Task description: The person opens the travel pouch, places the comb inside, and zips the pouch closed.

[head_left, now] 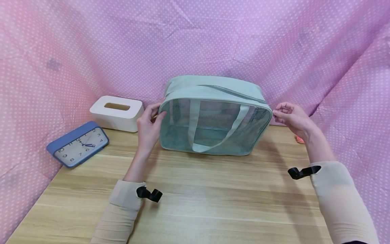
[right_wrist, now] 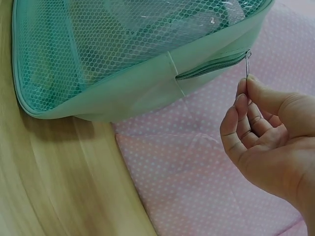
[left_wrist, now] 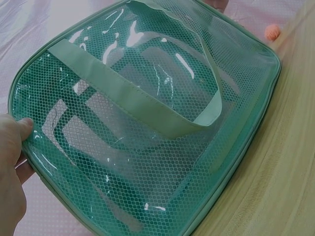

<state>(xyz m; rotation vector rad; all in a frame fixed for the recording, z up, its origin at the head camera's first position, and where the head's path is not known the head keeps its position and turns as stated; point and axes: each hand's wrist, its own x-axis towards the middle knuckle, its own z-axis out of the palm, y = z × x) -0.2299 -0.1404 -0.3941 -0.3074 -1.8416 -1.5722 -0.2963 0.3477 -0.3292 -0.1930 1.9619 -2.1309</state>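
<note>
A pale green toiletry bag [head_left: 213, 89] with a clear mesh-patterned front stands upright on the wooden table. A strap handle [head_left: 192, 125] hangs in a loop down its front. My left hand [head_left: 148, 126] grips the bag's left edge, thumb on the front and fingers behind, as the left wrist view also shows. At the right end, my right hand [right_wrist: 268, 125] pinches the metal zipper pull [right_wrist: 247, 66] between thumb and forefinger. The zipper [right_wrist: 211, 68] runs down onto the bag's side there. On top, the zipper line [head_left: 234, 92] crosses toward the right corner.
Left of the bag is a white tissue box [head_left: 122, 118] with a slot in its lid. A blue clock [head_left: 80, 144] leans near the table's left edge. A small orange object [head_left: 299, 139] lies behind the right forearm. Pink dotted cloth [head_left: 213, 40] hangs around the table [head_left: 213, 203].
</note>
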